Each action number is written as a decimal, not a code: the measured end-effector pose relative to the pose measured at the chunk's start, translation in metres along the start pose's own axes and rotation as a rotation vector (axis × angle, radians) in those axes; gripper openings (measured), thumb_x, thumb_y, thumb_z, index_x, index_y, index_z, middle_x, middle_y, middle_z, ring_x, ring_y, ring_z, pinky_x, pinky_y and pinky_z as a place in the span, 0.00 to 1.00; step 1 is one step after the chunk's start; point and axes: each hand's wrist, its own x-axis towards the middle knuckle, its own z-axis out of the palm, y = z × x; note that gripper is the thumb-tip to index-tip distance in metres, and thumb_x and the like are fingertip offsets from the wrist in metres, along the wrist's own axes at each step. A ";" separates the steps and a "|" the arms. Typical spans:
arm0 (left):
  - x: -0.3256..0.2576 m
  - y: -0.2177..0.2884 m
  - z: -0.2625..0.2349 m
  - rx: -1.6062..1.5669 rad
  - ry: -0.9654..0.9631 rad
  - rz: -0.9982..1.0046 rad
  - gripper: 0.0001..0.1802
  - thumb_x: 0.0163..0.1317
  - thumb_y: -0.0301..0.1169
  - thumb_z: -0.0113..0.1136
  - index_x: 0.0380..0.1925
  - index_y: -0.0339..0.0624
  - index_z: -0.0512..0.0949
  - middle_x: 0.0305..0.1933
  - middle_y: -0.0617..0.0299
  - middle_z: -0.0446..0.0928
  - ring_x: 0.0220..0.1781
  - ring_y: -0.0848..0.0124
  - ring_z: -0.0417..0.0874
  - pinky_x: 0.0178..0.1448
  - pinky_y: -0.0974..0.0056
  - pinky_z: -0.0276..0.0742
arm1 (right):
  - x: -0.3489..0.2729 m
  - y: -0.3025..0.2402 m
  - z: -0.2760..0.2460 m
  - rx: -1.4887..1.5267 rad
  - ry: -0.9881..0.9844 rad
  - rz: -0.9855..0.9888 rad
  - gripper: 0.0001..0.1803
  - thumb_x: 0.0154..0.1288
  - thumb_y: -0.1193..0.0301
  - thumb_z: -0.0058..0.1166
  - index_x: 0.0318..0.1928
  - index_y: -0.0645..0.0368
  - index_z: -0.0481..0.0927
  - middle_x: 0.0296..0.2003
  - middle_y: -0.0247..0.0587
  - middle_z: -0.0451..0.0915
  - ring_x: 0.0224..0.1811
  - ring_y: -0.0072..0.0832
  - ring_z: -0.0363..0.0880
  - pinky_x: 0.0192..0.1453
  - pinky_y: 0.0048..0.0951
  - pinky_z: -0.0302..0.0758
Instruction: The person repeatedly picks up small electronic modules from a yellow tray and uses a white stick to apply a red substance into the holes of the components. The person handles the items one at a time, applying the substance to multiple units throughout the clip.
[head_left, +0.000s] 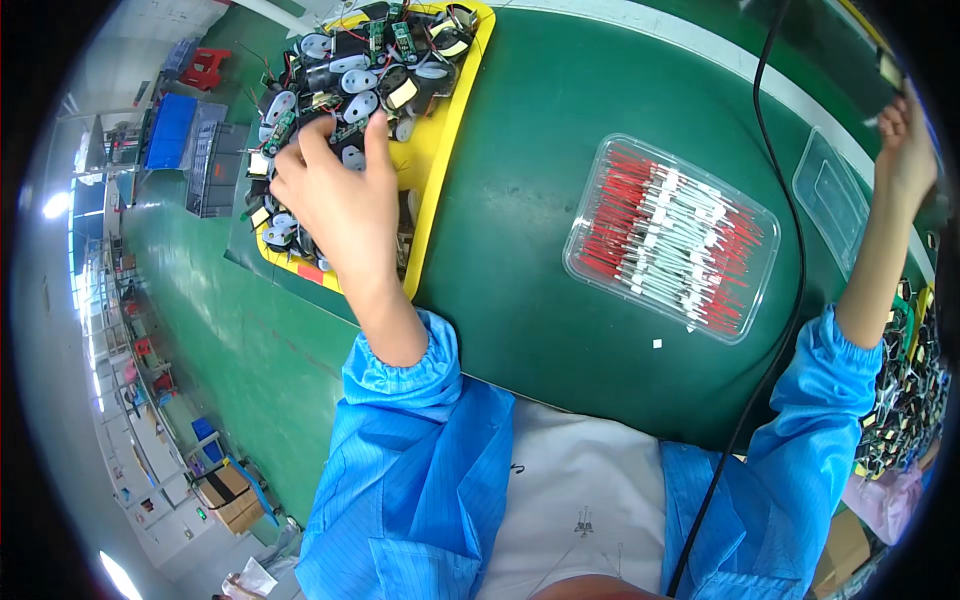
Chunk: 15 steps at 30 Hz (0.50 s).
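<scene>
My left hand (340, 190) hovers over or touches the parts in a yellow tray (450, 140) at the far left of the table, thumb and fingers apart, with nothing plainly held. The tray is heaped with small black motor assemblies (360, 80) with pale grey oval pieces, green circuit boards and thin wires. At the far right edge my right hand (905, 145) is raised with its fingers curled. A small pale yellowish block (889, 70) shows just beyond its fingertips; blur and the dark rim hide what the fingers hold.
A clear plastic box (590, 268) of red and white wires lies on the green table (520, 200). Right of it are a black cable (797, 230) and a clear lid (830, 195). A small white square (657, 343) lies nearby. More assemblies (905, 400) are heaped at right.
</scene>
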 end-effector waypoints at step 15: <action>-0.008 0.007 -0.009 0.071 -0.314 0.118 0.23 0.46 0.32 0.68 0.43 0.37 0.75 0.38 0.49 0.78 0.41 0.54 0.78 0.47 0.55 0.71 | 0.008 0.070 -0.029 -0.335 0.165 0.647 0.17 0.57 0.65 0.60 0.42 0.62 0.74 0.36 0.46 0.80 0.24 0.23 0.74 0.23 0.19 0.69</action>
